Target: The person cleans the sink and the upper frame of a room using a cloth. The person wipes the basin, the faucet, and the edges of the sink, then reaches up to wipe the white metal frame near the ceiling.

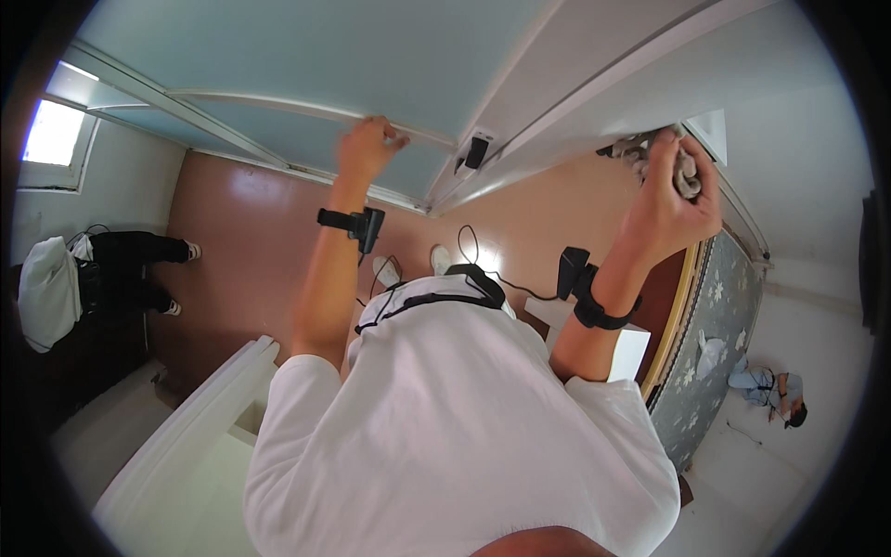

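My right hand [674, 191] grips a crumpled grey cloth [688, 177] beside the edge of a white door or panel [592, 101]. Part of the cloth is hidden behind my fingers. My left hand [369, 150] is raised, fingers loosely bent and slightly blurred, with nothing visible in it. It is at the thin white crossbar [278, 103] of a framed pale-blue panel [313, 49]; whether the fingers touch the bar is unclear. A black latch [476, 152] is fixed on the white frame between my hands.
Reddish-brown floor [230, 202] lies below. Behind me at left stands a white, box-like piece of furniture [188, 425]. A grey floral-covered surface [717, 306] with a white bag [710, 355] is at right. One person [125, 264] is at far left, another [769, 386] at far right. Cables hang at my waist.
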A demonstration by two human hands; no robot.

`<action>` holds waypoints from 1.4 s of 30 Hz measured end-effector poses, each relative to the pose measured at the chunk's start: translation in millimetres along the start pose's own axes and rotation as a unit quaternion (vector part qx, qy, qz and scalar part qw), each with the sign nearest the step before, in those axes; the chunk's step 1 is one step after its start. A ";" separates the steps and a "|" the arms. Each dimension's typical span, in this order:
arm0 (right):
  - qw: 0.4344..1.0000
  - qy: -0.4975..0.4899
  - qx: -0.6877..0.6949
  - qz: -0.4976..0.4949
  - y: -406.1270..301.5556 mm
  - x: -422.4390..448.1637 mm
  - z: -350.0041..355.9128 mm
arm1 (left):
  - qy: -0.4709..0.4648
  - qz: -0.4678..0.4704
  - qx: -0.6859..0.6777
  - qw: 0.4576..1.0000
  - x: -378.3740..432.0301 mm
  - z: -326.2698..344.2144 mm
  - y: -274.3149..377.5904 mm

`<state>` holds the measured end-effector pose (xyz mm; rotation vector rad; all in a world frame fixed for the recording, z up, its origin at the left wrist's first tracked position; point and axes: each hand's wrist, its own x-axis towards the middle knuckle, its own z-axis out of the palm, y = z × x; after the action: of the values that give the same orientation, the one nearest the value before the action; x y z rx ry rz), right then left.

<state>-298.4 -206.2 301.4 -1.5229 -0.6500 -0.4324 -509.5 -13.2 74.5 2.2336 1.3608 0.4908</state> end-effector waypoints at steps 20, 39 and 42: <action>0.976 0.031 0.068 -0.202 7.1 31.6 11.0 | -0.098 -0.021 0.102 0.990 -1.5 24.7 9.9; 0.844 -0.109 -0.056 -0.522 -23.0 -2.8 23.1 | -0.110 -0.012 0.048 0.993 -7.5 19.1 8.2; 0.833 -0.141 -0.070 -0.530 2.6 -23.4 23.0 | -0.128 -0.051 0.041 0.990 -9.6 22.2 8.3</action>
<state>-317.3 -186.5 283.0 -1.2400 -1.7395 -1.1141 -496.0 -29.7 60.3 2.1888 1.3713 0.1086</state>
